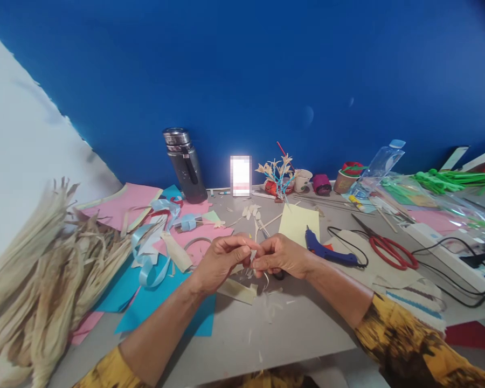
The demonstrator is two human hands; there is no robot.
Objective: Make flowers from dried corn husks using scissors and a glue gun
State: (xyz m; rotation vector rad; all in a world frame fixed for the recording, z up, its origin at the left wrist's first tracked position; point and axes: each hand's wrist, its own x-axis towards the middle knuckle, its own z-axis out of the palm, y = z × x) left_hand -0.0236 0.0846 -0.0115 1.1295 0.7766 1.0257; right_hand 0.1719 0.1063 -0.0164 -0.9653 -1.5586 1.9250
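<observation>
Left of the blue glue gun [327,251], above the tabletop [299,328], both hands are meeting fingertip to fingertip. Left hand [220,261] is pinching a small pale husk strip [254,253], fingers clamped together; right hand [281,256] is gripping its other end, equally near, both wrists angling inward. The strip's long axis is too small to tell.

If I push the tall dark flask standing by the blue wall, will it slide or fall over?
The flask looks tall and narrow, so a push near its top would probably tip it. It appears to be metal, so likely heavy for its size. Lying down, its round body might roll.
</observation>
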